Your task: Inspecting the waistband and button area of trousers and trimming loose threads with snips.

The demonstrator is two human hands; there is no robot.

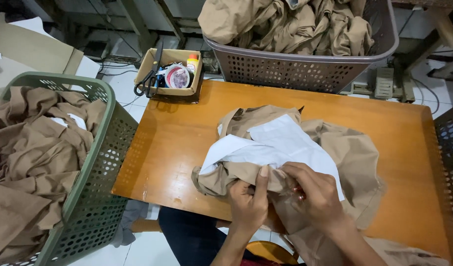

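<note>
While both hands work at the near edge of the wooden table (187,128), one khaki garment (345,157) with a white lining (280,143) lies bunched under them. The left hand (248,202) pinches a fold of the khaki cloth, thumb raised; the right hand (315,194) has its fingers curled shut on the same fold. Two baskets hold more khaki cloth (one green (96,197), one grey (305,69)). One cardboard box (170,74) holds one pair of scissors (148,81).
</note>
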